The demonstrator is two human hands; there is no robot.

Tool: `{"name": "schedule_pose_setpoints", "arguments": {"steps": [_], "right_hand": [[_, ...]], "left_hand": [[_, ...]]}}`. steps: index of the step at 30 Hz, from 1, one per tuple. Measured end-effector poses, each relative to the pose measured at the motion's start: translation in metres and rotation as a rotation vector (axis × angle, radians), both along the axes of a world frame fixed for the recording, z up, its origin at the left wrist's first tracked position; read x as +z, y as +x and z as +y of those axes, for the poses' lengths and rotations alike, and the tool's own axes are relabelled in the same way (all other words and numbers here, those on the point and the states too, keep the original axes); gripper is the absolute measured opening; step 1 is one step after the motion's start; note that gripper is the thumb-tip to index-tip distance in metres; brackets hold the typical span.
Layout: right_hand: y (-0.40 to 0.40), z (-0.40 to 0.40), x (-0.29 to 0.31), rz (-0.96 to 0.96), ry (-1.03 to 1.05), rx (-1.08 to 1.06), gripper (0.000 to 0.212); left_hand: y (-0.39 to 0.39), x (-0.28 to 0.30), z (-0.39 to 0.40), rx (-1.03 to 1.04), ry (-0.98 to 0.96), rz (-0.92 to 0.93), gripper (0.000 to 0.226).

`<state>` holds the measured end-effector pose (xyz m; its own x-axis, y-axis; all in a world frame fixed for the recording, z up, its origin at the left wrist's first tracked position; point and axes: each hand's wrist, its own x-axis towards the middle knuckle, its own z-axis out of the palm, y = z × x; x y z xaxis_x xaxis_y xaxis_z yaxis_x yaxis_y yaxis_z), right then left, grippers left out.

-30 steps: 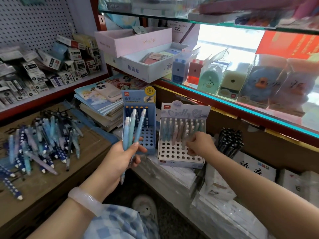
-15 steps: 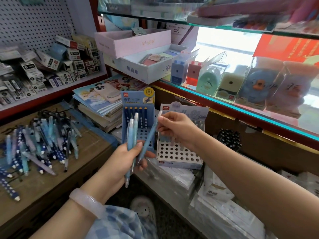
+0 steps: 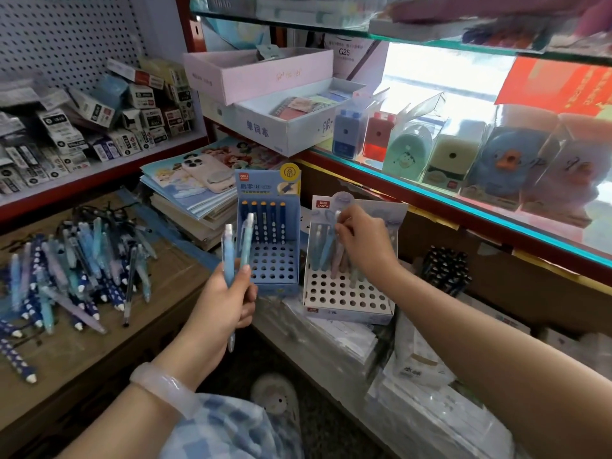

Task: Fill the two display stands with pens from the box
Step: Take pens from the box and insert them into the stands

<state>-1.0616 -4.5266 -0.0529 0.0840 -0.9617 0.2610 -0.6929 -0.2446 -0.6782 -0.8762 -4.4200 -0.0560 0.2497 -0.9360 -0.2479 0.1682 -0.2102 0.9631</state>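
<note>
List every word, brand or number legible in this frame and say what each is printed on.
"deli": top left of the blue display stand
"LANTU": red tag on the white display stand
"G25": white box on the upper shelf
"单词本": side of the pale blue box
Refill packs on the left shelf: print too small and blurred.
</note>
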Motion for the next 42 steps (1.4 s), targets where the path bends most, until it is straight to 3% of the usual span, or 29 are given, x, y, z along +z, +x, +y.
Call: {"name": "schedule_pose_setpoints", "arguments": {"steps": [8, 15, 31, 35, 39, 42], "right_hand": [[0.017, -0.003, -0.022, 0.137, 0.014, 0.039, 0.021], [0.022, -0.007, -0.024, 0.256, -0.005, 0.046, 0.013], [0.03, -0.004, -0.036, 0.356, 0.244, -0.036, 0.022], [0.024, 0.009, -0.015, 0.122, 0.178, -0.036, 0.022], [0.032, 0.025, 0.028, -0.469, 0.438, 0.293, 0.025], [0.031, 0.028, 0.042, -0.598, 0.522, 0.451, 0.02]], "left_hand": [[0.004, 0.002, 0.0, 0.03, -0.076, -0.068, 0.016], [0.002, 0.0, 0.001, 0.015, -0.088, -0.095, 0.016], [0.004, -0.004, 0.006, -0.04, -0.105, -0.141, 0.01], [0.005, -0.002, 0.009, -0.054, -0.108, -0.145, 0.01], [-0.004, 0.001, 0.009, -0.1, -0.111, -0.163, 0.011], [-0.01, 0.005, 0.006, -0.151, -0.1, -0.125, 0.009]]}}
